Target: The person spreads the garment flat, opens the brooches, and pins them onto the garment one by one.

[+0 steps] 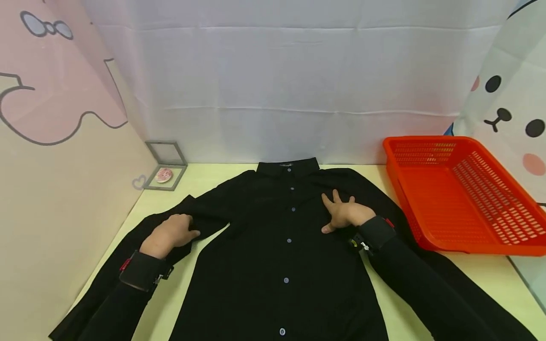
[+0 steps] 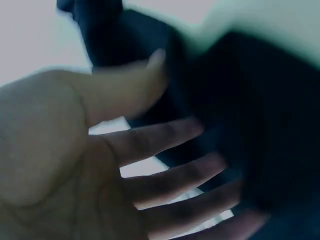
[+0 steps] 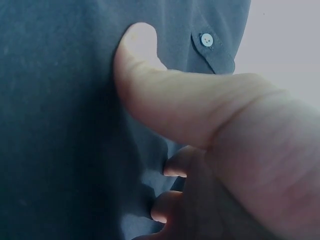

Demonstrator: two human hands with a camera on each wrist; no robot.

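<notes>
A black button-up shirt (image 1: pixel 256 265) lies front up on the pale yellow table, its collar (image 1: pixel 288 166) at the back wall. My left hand (image 1: pixel 170 234) is at the shirt's left-side sleeve (image 1: pixel 211 208), which is bunched up beside it. In the left wrist view, blurred dark cloth (image 2: pixel 280 125) lies at the fingertips, with the thumb apart from the fingers. My right hand (image 1: pixel 344 213) rests with spread fingers on the chest, right of the button row. The right wrist view shows its thumb (image 3: pixel 142 65) against the cloth, near a buttoned tab.
An orange-red plastic basket (image 1: pixel 465 246) stands at the right, over the edge of the other sleeve. In the back left corner is a small grey open frame (image 1: pixel 174 182) holding a pink round piece (image 1: pixel 164 175). White and printed cloth walls enclose the table (image 1: pixel 170 298).
</notes>
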